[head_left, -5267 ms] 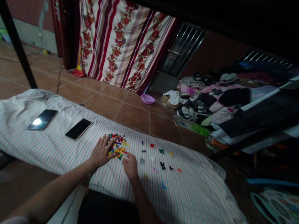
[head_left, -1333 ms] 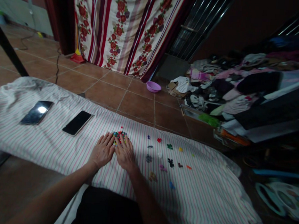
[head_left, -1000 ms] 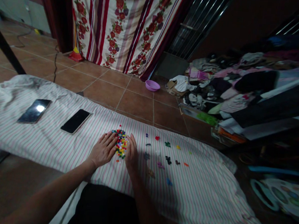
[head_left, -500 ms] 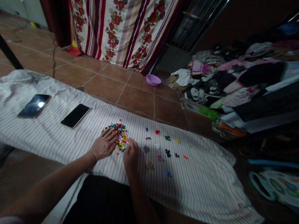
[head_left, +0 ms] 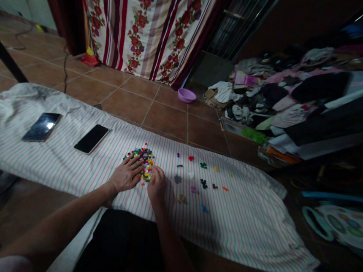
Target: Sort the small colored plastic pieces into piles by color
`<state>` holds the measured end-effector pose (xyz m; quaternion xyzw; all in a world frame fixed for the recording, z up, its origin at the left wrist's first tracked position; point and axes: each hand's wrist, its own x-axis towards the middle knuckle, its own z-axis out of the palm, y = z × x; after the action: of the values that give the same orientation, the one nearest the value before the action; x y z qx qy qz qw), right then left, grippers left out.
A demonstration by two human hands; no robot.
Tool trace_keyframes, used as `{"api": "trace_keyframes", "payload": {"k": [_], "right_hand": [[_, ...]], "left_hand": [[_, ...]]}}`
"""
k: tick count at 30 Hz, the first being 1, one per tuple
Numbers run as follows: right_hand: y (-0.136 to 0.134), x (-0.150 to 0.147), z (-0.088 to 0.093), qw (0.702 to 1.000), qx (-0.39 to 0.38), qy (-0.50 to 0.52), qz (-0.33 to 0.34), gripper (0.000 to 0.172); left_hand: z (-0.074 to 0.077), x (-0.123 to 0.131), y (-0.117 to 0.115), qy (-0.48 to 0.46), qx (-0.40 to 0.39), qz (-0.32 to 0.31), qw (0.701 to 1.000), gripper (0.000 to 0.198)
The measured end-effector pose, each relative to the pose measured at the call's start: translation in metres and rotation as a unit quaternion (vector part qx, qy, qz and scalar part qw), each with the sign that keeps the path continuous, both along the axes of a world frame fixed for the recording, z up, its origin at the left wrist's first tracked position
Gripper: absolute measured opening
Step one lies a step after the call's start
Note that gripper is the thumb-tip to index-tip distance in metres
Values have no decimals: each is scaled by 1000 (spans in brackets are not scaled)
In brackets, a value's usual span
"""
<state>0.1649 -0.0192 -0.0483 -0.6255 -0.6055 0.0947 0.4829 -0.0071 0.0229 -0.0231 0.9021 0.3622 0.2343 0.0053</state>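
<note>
A heap of small many-coloured pieces [head_left: 148, 160], perhaps beads, lies on a striped cloth [head_left: 240, 226]. My left hand [head_left: 127, 174] rests flat over the heap's left side, fingers stretched out and slightly apart. At the heap's right edge is my right hand [head_left: 157, 184], its fingers curled together; whatever they pinch is too small to make out. To the right sit little groups sorted by colour, among them red pieces [head_left: 191, 158], green pieces [head_left: 203, 165], black pieces [head_left: 203, 183], grey pieces [head_left: 177, 179], pink pieces [head_left: 194, 190], tan pieces [head_left: 182, 198] and blue pieces [head_left: 204, 208].
Two phones, one dark [head_left: 41, 127] and one light-edged [head_left: 92, 139], lie left of the heap. Beyond the cloth, a purple basin [head_left: 186, 95] stands on the tiled floor near a floral curtain [head_left: 159, 28]. Piled clothes [head_left: 281, 85] fill the right background.
My right hand has shifted slightly left and its fingers have drawn in closer at the heap's edge. My left hand stays nearly in place on the heap.
</note>
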Motion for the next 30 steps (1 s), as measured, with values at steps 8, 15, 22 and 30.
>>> {"api": "trace_keyframes", "payload": {"k": [8,15,22,30], "right_hand": [[3,2,-1,997,-14,-53,49,48],[0,2,9,996,6,-65,62,47],[1,2,18,999,23,-20,39,37],[44,0,46,985,-91,-148,18,24]], "left_hand": [[3,-3,-10,-17,16,9,1000,46],[1,-12,-22,-8,6,-3,1000,46],[-6,-14,-19,-59,27,108,992,46],[-15,-9,-15,-84,34,105,990,46]]}}
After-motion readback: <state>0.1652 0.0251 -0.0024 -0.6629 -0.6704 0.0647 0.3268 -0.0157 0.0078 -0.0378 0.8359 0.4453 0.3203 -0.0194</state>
